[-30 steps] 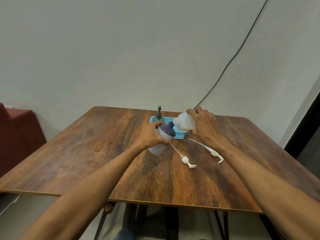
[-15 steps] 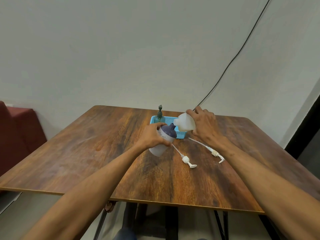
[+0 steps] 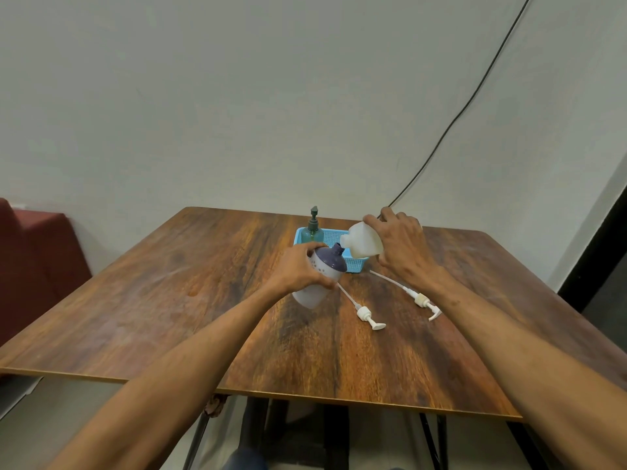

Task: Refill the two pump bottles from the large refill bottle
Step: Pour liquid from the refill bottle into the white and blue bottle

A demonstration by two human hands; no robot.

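Observation:
My left hand [image 3: 298,269] grips a white pump bottle with a purple top [image 3: 322,276], tilted to the right above the wooden table [image 3: 169,300], its pump removed. My right hand [image 3: 398,245] holds a translucent whitish bottle [image 3: 363,245] tipped on its side, its open neck almost touching the purple bottle's neck. Two white pump heads with long tubes lie on the table, one [image 3: 364,312] near the middle and one [image 3: 422,301] under my right forearm.
A blue plastic basket [image 3: 327,236] sits behind the bottles, with a green pump bottle [image 3: 312,228] standing in its left end. A black cable [image 3: 458,113] runs down the wall to the table's far edge. A red seat [image 3: 37,259] stands to the left.
Both bottles stay held neck to neck. The hands and bottles shifted very slightly; the purple-topped bottle tilted a bit more toward the whitish bottle.

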